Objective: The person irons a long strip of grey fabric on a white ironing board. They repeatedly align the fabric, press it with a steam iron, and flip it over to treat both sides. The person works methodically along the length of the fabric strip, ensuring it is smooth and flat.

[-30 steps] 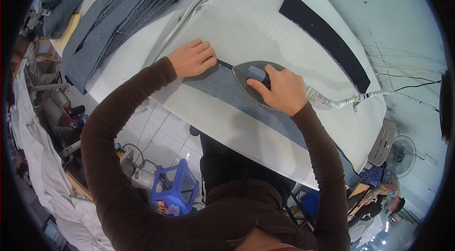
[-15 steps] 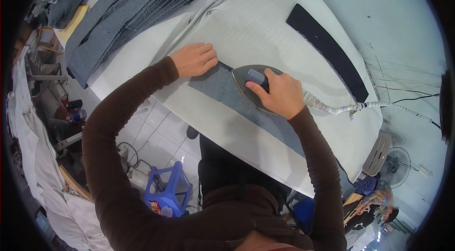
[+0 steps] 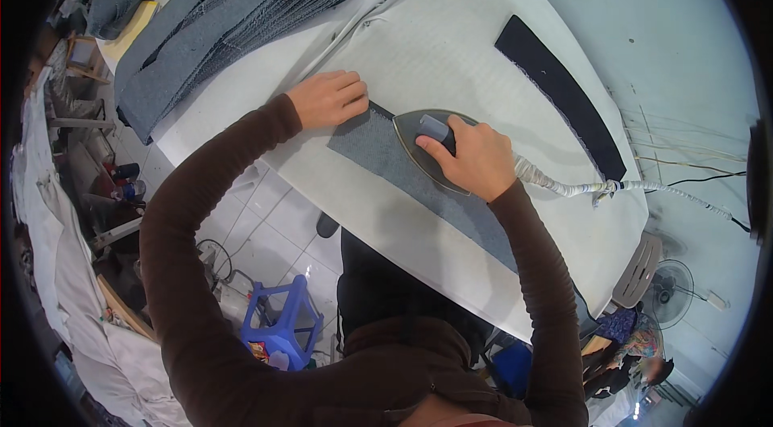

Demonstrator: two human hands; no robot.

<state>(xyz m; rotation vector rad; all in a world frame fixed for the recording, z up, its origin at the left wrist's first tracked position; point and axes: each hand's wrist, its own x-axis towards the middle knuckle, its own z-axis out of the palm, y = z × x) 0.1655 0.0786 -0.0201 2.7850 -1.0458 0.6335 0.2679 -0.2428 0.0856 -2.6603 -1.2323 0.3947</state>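
Note:
A grey-blue denim strip (image 3: 366, 145) lies slantwise along the near edge of the white padded ironing table (image 3: 427, 40). A narrow dark band shows along its far edge. My left hand (image 3: 332, 100) rests with curled fingers at the strip's far left corner, pinching the edge there; the fingertips are partly hidden. Around the grip of a steam iron (image 3: 409, 143) my right hand (image 3: 477, 155) is closed. The iron's soleplate sits flat on the strip, its tip pointing toward my left hand. A wrapped hose (image 3: 555, 181) trails from the iron to the right.
A curved dark strip (image 3: 560, 89) lies at the table's far right. Stacked denim pieces (image 3: 266, 4) cover the far left, beside a yellow sheet (image 3: 134, 32). An iron rest (image 3: 638, 270) stands off the right edge. Below are a blue stool (image 3: 282, 322) and another person (image 3: 642, 358).
The view has shifted slightly, so the table and cloth appear a little farther right and lower. Both hands and the iron keep nearly the same places on the strip.

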